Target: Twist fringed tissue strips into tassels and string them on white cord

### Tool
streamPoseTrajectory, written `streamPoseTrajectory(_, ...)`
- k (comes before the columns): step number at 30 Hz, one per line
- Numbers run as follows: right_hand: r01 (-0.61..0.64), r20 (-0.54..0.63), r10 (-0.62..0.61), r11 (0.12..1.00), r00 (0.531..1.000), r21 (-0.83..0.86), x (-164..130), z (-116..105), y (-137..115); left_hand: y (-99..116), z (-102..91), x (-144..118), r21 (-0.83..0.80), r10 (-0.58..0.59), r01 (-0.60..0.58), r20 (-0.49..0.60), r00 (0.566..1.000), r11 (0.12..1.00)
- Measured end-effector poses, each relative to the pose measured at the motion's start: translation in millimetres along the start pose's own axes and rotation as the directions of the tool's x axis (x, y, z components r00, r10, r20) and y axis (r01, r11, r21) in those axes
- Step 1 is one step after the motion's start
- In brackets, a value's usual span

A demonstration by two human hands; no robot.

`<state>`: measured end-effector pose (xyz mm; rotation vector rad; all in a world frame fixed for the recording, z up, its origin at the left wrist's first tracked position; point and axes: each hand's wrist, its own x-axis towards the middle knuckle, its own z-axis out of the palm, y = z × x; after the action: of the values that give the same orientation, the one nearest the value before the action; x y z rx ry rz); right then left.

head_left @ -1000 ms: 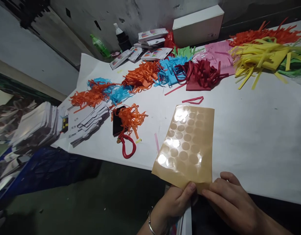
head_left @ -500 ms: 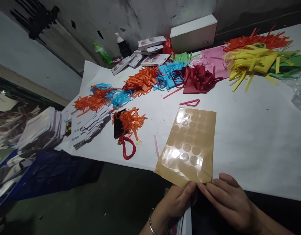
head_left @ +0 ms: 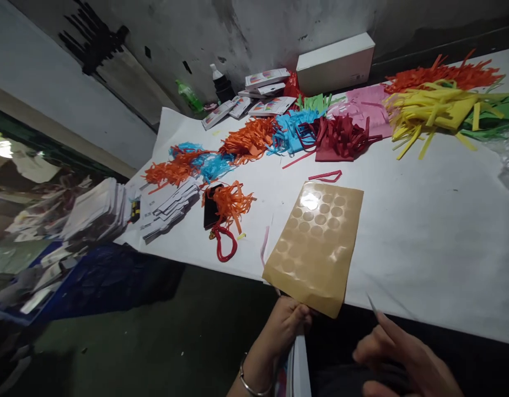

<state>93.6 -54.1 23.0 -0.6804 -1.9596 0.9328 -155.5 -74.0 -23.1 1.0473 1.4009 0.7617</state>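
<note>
A tan backing sheet of round clear stickers (head_left: 316, 242) lies on the white-covered table, its near end jutting past the front edge. Just below that end, my left hand (head_left: 284, 325) is closed at the top of a slim white box (head_left: 299, 364) with a coloured print, partly hidden by the hand. My right hand (head_left: 403, 353), blurred by motion, is off the sheet to the right. Its fingertips pinch a thin, pointed, translucent piece (head_left: 371, 302) that looks like a sticker seen edge-on.
Shredded paper bundles, such as the yellow one (head_left: 438, 110) and dark red one (head_left: 339, 138), line the back. Behind them are flat printed boxes (head_left: 266, 80) and a white carton (head_left: 336, 66). A red cord loop (head_left: 227, 245) and stacked papers (head_left: 171, 212) lie left.
My right hand has left the sheet's near edge and moved right and down, with a thin translucent piece at its fingertips. My left hand has shifted left with the white box.
</note>
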Motion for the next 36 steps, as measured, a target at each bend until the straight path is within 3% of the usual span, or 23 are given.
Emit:
streamPoseTrajectory(2, -0.007, 0.092, 0.005, 1.000, 0.996, 0.020, -8, 16, 3, 6, -13.4, -16, 0.055, 0.006, 0.002, -0.143, 0.990, 0.998)
streamPoseTrajectory(4, 0.026, 0.176, -0.028, 1.000, 0.984, 0.015, -12, 35, 4, 21, -21.1, -40, 0.118, 0.027, 0.016, -0.353, 0.935, 0.993)
streamPoseTrajectory(7, 0.115, 0.167, -0.121, 0.992, 0.978, 0.042, -9, 53, -5, 57, -15.5, -80, 0.276, 0.199, -0.018, -0.643, 0.739, 0.961)
streamPoseTrajectory(9, 0.168, 0.108, -0.180, 0.979, 0.978, 0.113, 0, 47, -16, 87, -3.3, -98, 0.422, 0.422, -0.159, -0.658, 0.624, 0.893)
streamPoseTrajectory(10, 0.178, 0.053, -0.187, 0.973, 0.981, 0.145, 5, 37, -20, 100, 3.6, -104, 0.489, 0.536, -0.263, -0.589, 0.605, 0.832)
streamPoseTrajectory(12, 0.171, -0.075, -0.160, 0.969, 0.984, 0.176, 12, 8, -24, 124, 16.8, -107, 0.571, 0.705, -0.452, -0.362, 0.610, 0.685)
streamPoseTrajectory(14, 0.121, -0.155, -0.095, 0.978, 0.983, 0.170, 14, -26, -23, 139, 28.6, -101, 0.586, 0.769, -0.570, -0.151, 0.622, 0.576)
streamPoseTrajectory(16, 0.085, -0.140, -0.067, 0.987, 0.988, 0.133, 11, -57, -18, 148, 39.4, -86, 0.548, 0.788, -0.645, -0.042, 0.614, 0.532)
streamPoseTrajectory(19, 0.057, -0.213, -0.069, 0.996, 0.975, -0.064, 1, -90, -13, 150, 54.5, -59, 0.425, 0.785, -0.722, 0.041, 0.618, 0.546)
streamPoseTrajectory(21, 0.014, -0.381, -0.091, 0.980, 0.920, -0.199, -3, -105, -15, 147, 63.3, -43, 0.365, 0.743, -0.709, 0.063, 0.666, 0.604)
streamPoseTrajectory(23, 0.021, -0.435, -0.134, 0.967, 0.890, -0.255, -4, -116, -23, 143, 70.4, -30, 0.325, 0.702, -0.680, 0.064, 0.710, 0.658)
streamPoseTrajectory(27, 0.069, -0.137, -0.084, 0.992, 0.987, -0.109, 8, -127, -41, 141, 79.0, -15, 0.275, 0.639, -0.638, 0.098, 0.763, 0.719)
streamPoseTrajectory(29, 0.007, -0.017, -0.007, 0.999, 1.000, -0.042, 18, -127, -43, 143, 81.0, -9, 0.267, 0.620, -0.625, 0.114, 0.776, 0.734)
streamPoseTrajectory(32, -0.073, 0.041, 0.076, 0.995, 0.996, -0.072, 28, -124, -36, 146, 82.4, -2, 0.262, 0.593, -0.602, 0.121, 0.796, 0.754)
streamPoseTrajectory(36, -0.079, 0.035, 0.084, 0.989, 0.996, -0.122, 32, -116, -25, 146, 82.0, 3, 0.254, 0.572, -0.582, 0.120, 0.811, 0.772)
